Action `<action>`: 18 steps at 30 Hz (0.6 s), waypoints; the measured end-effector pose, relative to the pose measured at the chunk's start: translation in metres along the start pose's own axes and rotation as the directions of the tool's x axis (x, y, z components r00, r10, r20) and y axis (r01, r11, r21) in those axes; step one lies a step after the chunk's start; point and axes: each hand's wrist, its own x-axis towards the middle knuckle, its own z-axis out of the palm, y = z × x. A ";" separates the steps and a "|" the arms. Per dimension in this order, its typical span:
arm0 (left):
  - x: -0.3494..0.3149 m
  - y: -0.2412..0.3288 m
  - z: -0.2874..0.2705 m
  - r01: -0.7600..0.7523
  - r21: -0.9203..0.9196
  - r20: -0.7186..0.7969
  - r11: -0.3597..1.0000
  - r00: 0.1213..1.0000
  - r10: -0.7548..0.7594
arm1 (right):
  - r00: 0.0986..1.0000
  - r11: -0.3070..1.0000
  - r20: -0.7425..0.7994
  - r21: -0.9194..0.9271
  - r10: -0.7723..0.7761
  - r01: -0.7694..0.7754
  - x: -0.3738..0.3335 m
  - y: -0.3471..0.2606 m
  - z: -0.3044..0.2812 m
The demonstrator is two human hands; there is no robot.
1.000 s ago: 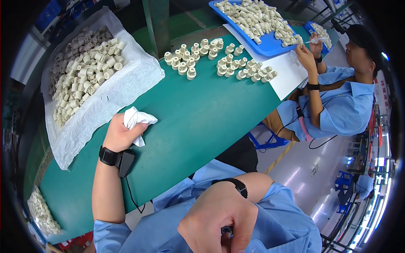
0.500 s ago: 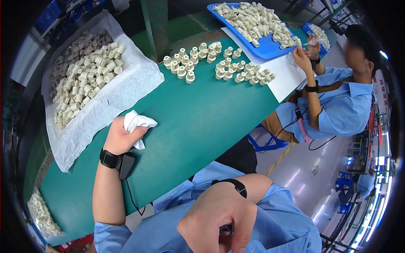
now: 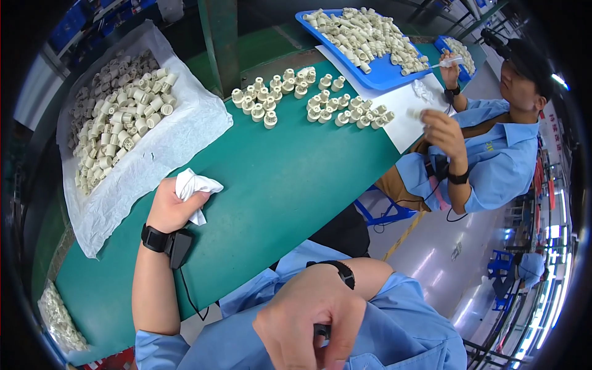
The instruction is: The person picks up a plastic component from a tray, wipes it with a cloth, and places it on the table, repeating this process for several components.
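Note:
My left hand point(image 3: 165, 208) rests on the green table, its fingers closed round a crumpled white cloth point(image 3: 196, 185). Close to my chest, my right hand point(image 3: 305, 314) is curled, thumb and fingers bent together. A small dark thing point(image 3: 321, 331) shows between them, too little of it visible to name. Beyond my left hand lies a heap of cream plastic fittings point(image 3: 126, 117) on a white liner sheet point(image 3: 197, 117). Farther along the table, several similar fittings point(image 3: 269, 119) stand upright in groups.
A blue tray point(image 3: 376, 79) piled with cream fittings stands on white paper point(image 3: 394, 132) at the far right. A co-worker point(image 3: 487, 148) in a blue shirt sits there, one hand holding a clear, thin-tipped tool point(image 3: 449, 62). A clear bag of pale parts point(image 3: 61, 317) lies at the near left.
The co-worker's near hand has moved down and away from the other hand, carrying a blurred pale part. My hands keep nearly the same pose; the whole view has shifted slightly.

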 end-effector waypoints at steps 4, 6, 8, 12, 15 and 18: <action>0.002 0.002 -0.003 -0.004 0.000 0.006 1.000 1.000 0.004 | 0.839 0.974 -0.533 -0.114 0.105 -0.195 -0.016 0.003 -0.007; 0.001 0.000 -0.002 0.002 -0.011 0.000 1.000 1.000 -0.002 | 0.686 0.968 -0.703 0.017 0.190 -0.250 -0.027 -0.005 -0.010; 0.001 0.000 -0.002 -0.002 -0.017 -0.001 1.000 1.000 0.002 | 0.589 0.938 -0.797 -0.090 0.133 -0.334 -0.045 -0.010 -0.009; 0.000 0.003 -0.001 -0.002 -0.024 0.002 1.000 1.000 0.002 | 0.314 0.774 -0.895 -0.435 -0.317 -0.459 -0.091 -0.027 -0.013; -0.001 0.002 -0.004 0.018 -0.025 0.011 1.000 1.000 -0.018 | 0.130 0.617 -0.809 -0.531 -0.573 -0.581 -0.130 -0.054 -0.008; 0.000 0.001 -0.003 -0.006 -0.032 0.004 0.999 1.000 0.006 | 0.096 0.303 -0.721 -0.402 -0.686 -0.864 -0.167 -0.076 0.002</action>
